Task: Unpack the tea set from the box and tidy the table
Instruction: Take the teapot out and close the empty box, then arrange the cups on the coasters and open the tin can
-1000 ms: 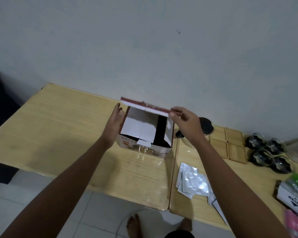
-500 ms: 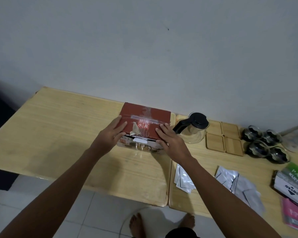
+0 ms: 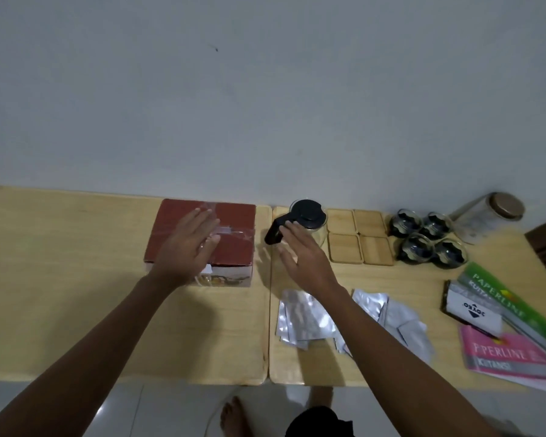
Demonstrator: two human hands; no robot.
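head view, left hand [image 3: 188,247] over closed box [image 3: 202,239], teapot [image 3: 306,223] beside

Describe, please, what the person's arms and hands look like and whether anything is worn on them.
Both forearms are bare up to the frame edge: no sleeves show. The left hand and right hand wear no gloves, and no watch, bracelet or ring is visible. No markings show in this dim, slightly blurred view.

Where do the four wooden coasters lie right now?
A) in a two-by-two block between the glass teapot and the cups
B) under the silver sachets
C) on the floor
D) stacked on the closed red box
A: the wooden coasters sit in a two-by-two block on the table, with the glass teapot on one side and the cups on the other.
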